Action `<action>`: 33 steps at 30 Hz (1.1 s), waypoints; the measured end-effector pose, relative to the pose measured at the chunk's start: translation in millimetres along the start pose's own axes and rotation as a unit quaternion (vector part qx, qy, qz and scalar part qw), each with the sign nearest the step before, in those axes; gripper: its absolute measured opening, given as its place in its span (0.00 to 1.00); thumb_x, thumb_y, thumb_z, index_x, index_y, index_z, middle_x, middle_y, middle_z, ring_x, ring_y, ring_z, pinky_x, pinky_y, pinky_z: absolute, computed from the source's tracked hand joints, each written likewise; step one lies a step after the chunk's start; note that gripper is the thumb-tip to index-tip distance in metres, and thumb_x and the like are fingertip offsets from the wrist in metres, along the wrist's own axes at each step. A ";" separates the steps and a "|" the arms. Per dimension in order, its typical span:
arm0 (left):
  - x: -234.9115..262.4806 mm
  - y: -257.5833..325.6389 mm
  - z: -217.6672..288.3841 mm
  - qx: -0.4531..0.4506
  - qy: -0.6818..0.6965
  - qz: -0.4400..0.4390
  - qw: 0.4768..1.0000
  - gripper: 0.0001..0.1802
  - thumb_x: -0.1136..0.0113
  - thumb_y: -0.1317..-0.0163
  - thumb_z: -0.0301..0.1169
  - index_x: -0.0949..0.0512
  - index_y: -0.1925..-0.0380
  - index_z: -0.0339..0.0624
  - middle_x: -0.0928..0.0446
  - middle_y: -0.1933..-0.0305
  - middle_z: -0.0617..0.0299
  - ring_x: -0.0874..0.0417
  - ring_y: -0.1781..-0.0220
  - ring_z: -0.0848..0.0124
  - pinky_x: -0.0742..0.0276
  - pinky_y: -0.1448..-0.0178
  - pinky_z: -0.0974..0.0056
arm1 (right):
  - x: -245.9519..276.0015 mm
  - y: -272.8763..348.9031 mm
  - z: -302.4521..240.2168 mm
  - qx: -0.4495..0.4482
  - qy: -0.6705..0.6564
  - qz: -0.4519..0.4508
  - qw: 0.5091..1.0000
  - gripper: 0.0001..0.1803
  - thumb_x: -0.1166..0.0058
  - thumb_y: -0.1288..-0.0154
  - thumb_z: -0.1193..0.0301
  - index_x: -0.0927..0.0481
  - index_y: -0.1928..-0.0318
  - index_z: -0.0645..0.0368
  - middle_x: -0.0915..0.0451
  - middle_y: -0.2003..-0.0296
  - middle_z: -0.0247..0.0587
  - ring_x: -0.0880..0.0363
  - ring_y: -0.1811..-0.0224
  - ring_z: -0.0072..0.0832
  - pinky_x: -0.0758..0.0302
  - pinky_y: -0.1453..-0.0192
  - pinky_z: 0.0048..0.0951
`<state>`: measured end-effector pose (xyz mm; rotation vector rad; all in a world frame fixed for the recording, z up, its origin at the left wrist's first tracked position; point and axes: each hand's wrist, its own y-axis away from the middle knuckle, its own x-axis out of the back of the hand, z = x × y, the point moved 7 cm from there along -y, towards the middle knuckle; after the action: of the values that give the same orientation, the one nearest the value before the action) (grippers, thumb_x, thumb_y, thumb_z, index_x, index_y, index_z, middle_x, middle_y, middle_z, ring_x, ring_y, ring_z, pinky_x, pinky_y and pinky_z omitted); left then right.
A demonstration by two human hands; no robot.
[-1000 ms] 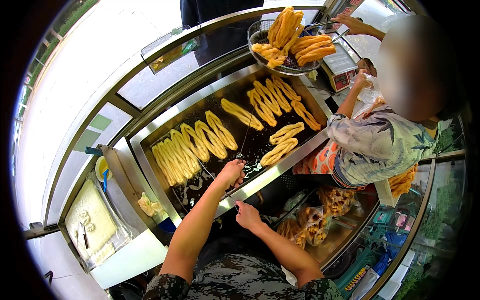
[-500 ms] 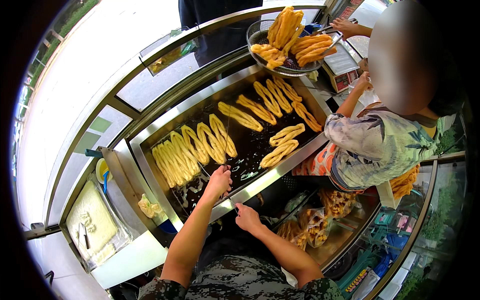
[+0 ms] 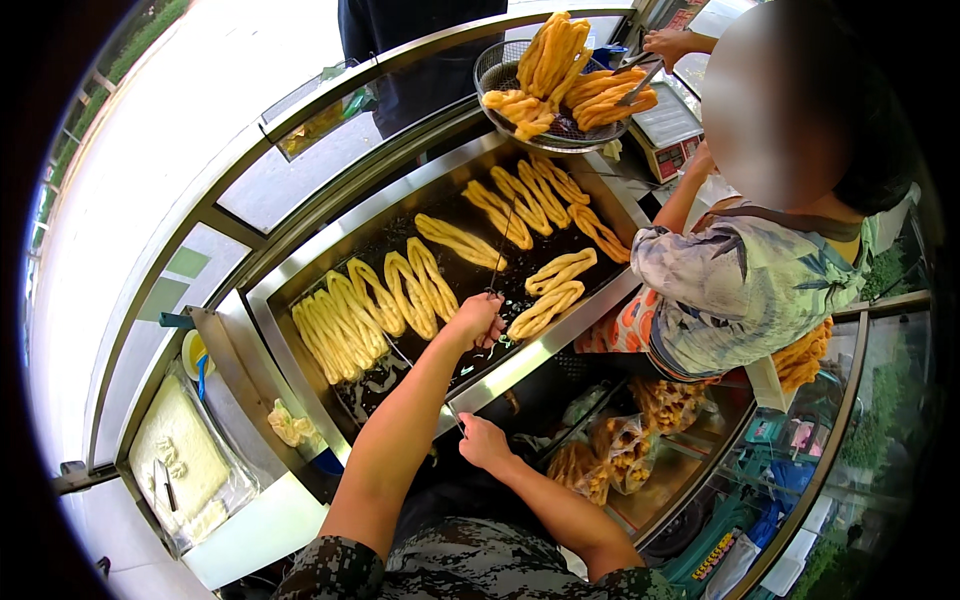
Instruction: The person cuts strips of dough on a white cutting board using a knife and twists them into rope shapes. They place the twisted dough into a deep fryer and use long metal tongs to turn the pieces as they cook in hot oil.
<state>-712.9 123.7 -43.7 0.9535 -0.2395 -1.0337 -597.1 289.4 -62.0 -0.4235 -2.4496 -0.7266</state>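
Note:
My left hand (image 3: 480,318) is closed on a thin dark rod (image 3: 502,240) over the fryer (image 3: 470,392), a wide metal tank of dark oil. The rod's far end lies among the fried dough sticks, beside a browned one (image 3: 497,213). Lower down, at the tank's near rim, my right hand (image 3: 485,443) is closed round a second thin rod (image 3: 400,352), which reaches left over the oil. Pale dough sticks (image 3: 340,325) float close together on the left, with golden ones (image 3: 462,240) further right. Two looped dough sticks (image 3: 547,308) float near the right front edge.
A wire basket (image 3: 500,75) with browned dough sticks stands behind the fryer, where another person's hand (image 3: 672,44) holds tongs. That person (image 3: 730,285) stands at the right. On the left lie a slab of dough (image 3: 190,440) and a knife (image 3: 170,492). Filled plastic bags (image 3: 622,450) sit below right.
My left hand has moved right and away from me, taking its rod toward the browner dough sticks. My right hand stays near the rim with its rod. The whole view has shifted slightly.

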 end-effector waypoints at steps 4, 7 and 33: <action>-1.7 12.1 -0.9 -0.011 0.201 -0.139 0.970 0.14 0.61 0.25 0.41 0.32 0.45 0.52 0.27 0.71 0.64 0.28 0.76 0.74 0.33 0.77 0.69 | 0.6 -0.1 2.7 -0.008 0.002 -0.003 1.000 0.22 0.53 0.49 0.76 0.25 0.50 0.63 0.21 0.69 0.49 0.21 0.62 0.48 0.26 0.58 0.46; 8.0 25.9 -9.6 -0.004 0.165 -0.097 0.981 0.15 0.61 0.26 0.40 0.33 0.44 0.51 0.27 0.71 0.64 0.28 0.77 0.74 0.32 0.78 0.69 | -0.1 -0.2 4.8 -0.007 0.003 -0.001 1.000 0.23 0.52 0.49 0.75 0.26 0.48 0.62 0.21 0.68 0.48 0.21 0.61 0.48 0.25 0.57 0.45; 6.7 -19.1 38.0 -0.016 0.187 -0.129 0.974 0.14 0.63 0.25 0.39 0.33 0.45 0.49 0.29 0.69 0.65 0.30 0.74 0.75 0.35 0.75 0.70 | 7.4 -6.4 10.0 -0.019 -0.037 0.003 0.999 0.23 0.53 0.50 0.76 0.25 0.50 0.63 0.21 0.69 0.49 0.21 0.62 0.49 0.25 0.57 0.46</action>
<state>-743.3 93.9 -37.4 1.1482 0.2187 -1.0659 -609.9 291.0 -67.4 -0.4800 -2.5054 -0.7681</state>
